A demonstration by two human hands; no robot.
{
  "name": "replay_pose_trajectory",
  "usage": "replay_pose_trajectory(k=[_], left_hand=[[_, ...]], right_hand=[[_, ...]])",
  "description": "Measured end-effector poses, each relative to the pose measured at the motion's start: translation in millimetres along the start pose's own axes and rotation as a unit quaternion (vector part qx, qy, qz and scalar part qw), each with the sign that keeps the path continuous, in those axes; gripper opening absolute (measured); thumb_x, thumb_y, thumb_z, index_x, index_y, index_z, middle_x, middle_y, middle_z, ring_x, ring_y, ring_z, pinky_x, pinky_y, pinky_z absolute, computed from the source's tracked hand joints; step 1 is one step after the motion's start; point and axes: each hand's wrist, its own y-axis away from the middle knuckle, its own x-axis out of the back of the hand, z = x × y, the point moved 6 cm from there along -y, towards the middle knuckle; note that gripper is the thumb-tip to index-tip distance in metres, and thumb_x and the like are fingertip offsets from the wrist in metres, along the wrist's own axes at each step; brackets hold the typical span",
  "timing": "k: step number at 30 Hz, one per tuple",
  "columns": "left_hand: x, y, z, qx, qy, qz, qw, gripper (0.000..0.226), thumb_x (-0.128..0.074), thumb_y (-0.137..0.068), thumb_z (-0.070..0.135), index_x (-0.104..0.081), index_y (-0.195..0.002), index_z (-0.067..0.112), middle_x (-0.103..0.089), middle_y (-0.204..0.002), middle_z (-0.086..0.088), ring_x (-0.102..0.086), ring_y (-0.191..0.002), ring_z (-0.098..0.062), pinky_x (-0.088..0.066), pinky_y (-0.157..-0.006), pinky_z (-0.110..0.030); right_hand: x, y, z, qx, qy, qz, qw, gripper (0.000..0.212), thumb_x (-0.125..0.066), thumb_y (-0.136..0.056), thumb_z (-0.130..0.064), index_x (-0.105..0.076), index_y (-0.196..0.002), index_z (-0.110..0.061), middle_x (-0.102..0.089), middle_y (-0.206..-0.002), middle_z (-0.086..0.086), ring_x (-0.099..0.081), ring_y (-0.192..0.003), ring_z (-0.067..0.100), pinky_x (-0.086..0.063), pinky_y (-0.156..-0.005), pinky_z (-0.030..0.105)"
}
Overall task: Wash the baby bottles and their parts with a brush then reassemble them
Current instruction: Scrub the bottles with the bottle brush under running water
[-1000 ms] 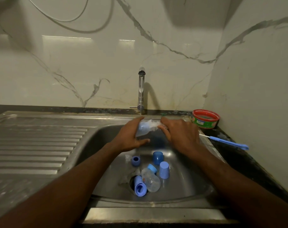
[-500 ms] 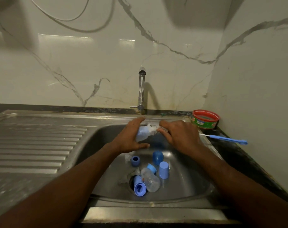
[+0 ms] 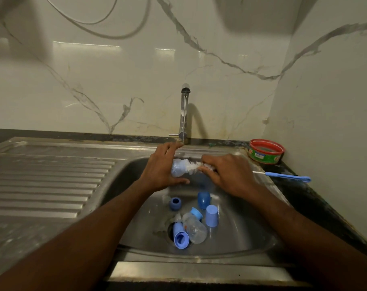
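At the centre of the frame, over the sink (image 3: 251,234), the left hand (image 3: 161,171) held a small clear bottle (image 3: 176,169) on its side, the fingers curled over the top of it and the thumb stretched out underneath, the bottle's mouth facing right. The right hand (image 3: 228,175) gripped a brush (image 3: 287,176) near its head, fingers closed round the wire. The white bristles sat partly inside the bottle's mouth, between the two hands, and the blue handle stuck out to the right over the sink's edge. Lower in the frame, on the sink floor, lay a second clear bottle (image 3: 196,228) beside the drain, with blue caps and rings scattered round it. A tap (image 3: 184,114) stood behind the hands, and a red-rimmed tub (image 3: 266,151) sat on the counter at the right.
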Motion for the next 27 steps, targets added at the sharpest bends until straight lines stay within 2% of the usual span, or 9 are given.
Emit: replay_pose_trajectory(k=[5, 9, 12, 15, 18, 20, 22, 25, 27], left_hand=[[-17.2, -2.0, 18.0, -0.032, 0.052, -0.08, 0.995, 0.084, -0.078, -0.085, 0.042, -0.034, -0.154, 0.023, -0.047, -0.152, -0.003, -0.046, -0.135, -0.019, -0.039, -0.112, -0.035], [11.9, -12.5, 16.5, -0.059, -0.079, 0.048, 0.994, 0.066, -0.088, -0.071, 0.043, -0.052, -0.122, 0.024, -0.055, -0.127, -0.001, -0.051, -0.111, -0.018, -0.048, -0.089, -0.033], [22.8, -10.8, 9.8, -0.047, -0.135, 0.089, 0.986, 0.082, -0.089, -0.062, 0.051, -0.047, -0.127, 0.024, -0.047, -0.129, -0.004, -0.044, -0.112, -0.021, -0.042, -0.09, -0.033], [1.7, 0.3, 0.5, -0.037, 0.014, -0.066, 0.997, 0.097, -0.088, -0.069, 0.048, -0.038, -0.148, 0.026, -0.033, -0.153, -0.005, -0.033, -0.137, -0.019, -0.034, -0.11, -0.032], [-25.1, 12.2, 8.4, -0.048, 0.088, -0.231, 0.968, 0.077, -0.08, -0.084, 0.036, -0.041, -0.147, 0.017, -0.052, -0.143, -0.007, -0.053, -0.126, -0.019, -0.045, -0.107, -0.034], [-22.2, 8.2, 13.2, -0.068, 0.033, -0.187, 0.979, 0.066, -0.077, -0.087, 0.037, -0.047, -0.142, 0.017, -0.06, -0.134, -0.006, -0.058, -0.116, -0.019, -0.049, -0.1, -0.036], [-8.5, 0.6, 20.4, -0.112, -0.057, -0.071, 0.99, 0.059, -0.08, -0.082, 0.041, -0.052, -0.131, 0.022, -0.062, -0.127, -0.002, -0.058, -0.111, -0.017, -0.046, -0.092, -0.029], [-2.1, -5.6, 34.2, -0.162, -0.137, 0.02, 0.977, 0.061, -0.087, -0.072, 0.04, -0.052, -0.12, 0.024, -0.059, -0.121, -0.002, -0.056, -0.106, -0.017, -0.045, -0.087, -0.029], [-5.9, -6.5, 36.3, -0.143, -0.115, 0.011, 0.983, 0.062, -0.088, -0.072, 0.038, -0.051, -0.119, 0.024, -0.058, -0.121, -0.001, -0.054, -0.106, -0.017, -0.046, -0.09, -0.03]], right_hand=[[11.1, 4.9, 27.2, -0.125, 0.082, 0.092, 0.984, 0.022, -0.054, -0.098, -0.052, -0.064, -0.109, -0.035, -0.071, -0.09, -0.002, -0.062, -0.075, 0.019, -0.024, -0.052, 0.024], [-1.2, 6.0, 30.5, -0.132, 0.007, 0.046, 0.99, 0.028, -0.048, -0.1, -0.054, -0.059, -0.119, -0.037, -0.071, -0.102, -0.002, -0.065, -0.09, 0.022, -0.047, -0.071, 0.033], [-0.7, 1.1, 8.7, -0.022, -0.065, 0.023, 0.997, 0.026, -0.045, -0.102, -0.052, -0.06, -0.118, -0.038, -0.07, -0.096, -0.006, -0.063, -0.083, 0.017, -0.051, -0.074, 0.035], [3.8, 2.8, -0.5, 0.063, 0.004, -0.015, 0.998, 0.023, -0.046, -0.102, -0.052, -0.06, -0.117, -0.039, -0.066, -0.086, -0.006, -0.058, -0.072, 0.013, -0.04, -0.062, 0.029], [6.1, 6.5, 11.0, 0.037, 0.138, -0.011, 0.99, 0.028, -0.048, -0.1, -0.056, -0.058, -0.119, -0.039, -0.066, -0.091, -0.007, -0.063, -0.08, 0.017, -0.04, -0.064, 0.029], [1.9, 6.1, 18.1, -0.045, 0.119, -0.03, 0.991, 0.029, -0.044, -0.102, -0.055, -0.06, -0.116, -0.036, -0.066, -0.092, -0.007, -0.065, -0.086, 0.018, -0.042, -0.07, 0.032], [-17.5, 2.3, 26.5, -0.173, -0.005, -0.137, 0.975, 0.03, -0.048, -0.102, -0.048, -0.065, -0.117, -0.029, -0.071, -0.096, -0.001, -0.067, -0.086, 0.02, -0.049, -0.075, 0.034], [-35.6, 6.7, 30.2, -0.34, -0.257, -0.234, 0.874, 0.03, -0.056, -0.1, -0.036, -0.065, -0.118, -0.013, -0.069, -0.089, 0.009, -0.06, -0.066, 0.017, -0.049, -0.063, 0.028], [-23.0, 5.5, 30.8, -0.257, -0.173, -0.211, 0.927, 0.032, -0.056, -0.1, -0.04, -0.066, -0.121, -0.018, -0.067, -0.094, 0.004, -0.059, -0.074, 0.014, -0.046, -0.067, 0.026]])
